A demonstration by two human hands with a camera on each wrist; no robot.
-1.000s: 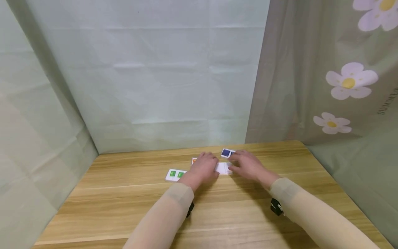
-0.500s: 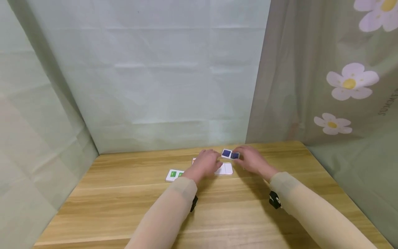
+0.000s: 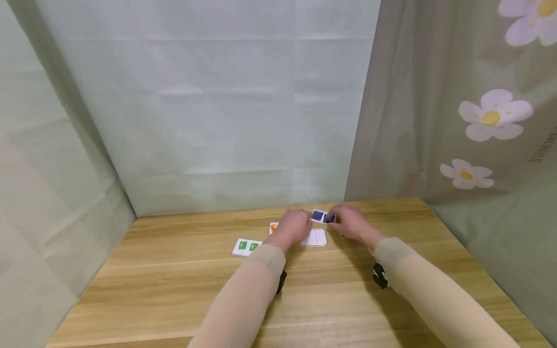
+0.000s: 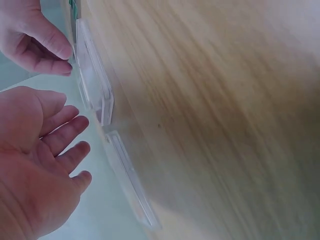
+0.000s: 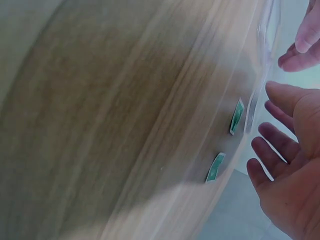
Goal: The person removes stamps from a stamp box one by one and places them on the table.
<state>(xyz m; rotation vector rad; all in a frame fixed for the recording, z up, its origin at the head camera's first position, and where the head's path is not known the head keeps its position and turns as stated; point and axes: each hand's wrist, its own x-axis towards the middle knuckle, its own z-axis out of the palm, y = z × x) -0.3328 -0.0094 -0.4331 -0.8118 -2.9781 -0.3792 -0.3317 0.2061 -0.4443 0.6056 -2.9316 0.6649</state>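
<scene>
In the head view, a narrow white card with two dark blue squares [image 3: 318, 215] lies near the table's back edge. My right hand [image 3: 353, 223] grips its right end between thumb and forefinger, covering part of the second square. My left hand [image 3: 296, 226] is at its left end, fingertips right by the edge; the left wrist view shows its fingers relaxed and apart. In front of the blue card lies a clear-edged white holder [image 3: 315, 238]. Two small green tiles [image 5: 237, 117] lie beneath my right hand in the right wrist view, mostly hidden in the head view.
Left of my left hand lies a white card with two green squares [image 3: 246, 246]. Behind that wrist an orange-marked card [image 3: 273, 227] is partly covered. The wooden table [image 3: 165, 290] meets a pale hanging sheet [image 3: 235, 121], with a flowered curtain [image 3: 404, 121] at right.
My right hand has moved slightly back from the white holder to the blue card's right end. My left hand has shifted a little right, toward that card's left end.
</scene>
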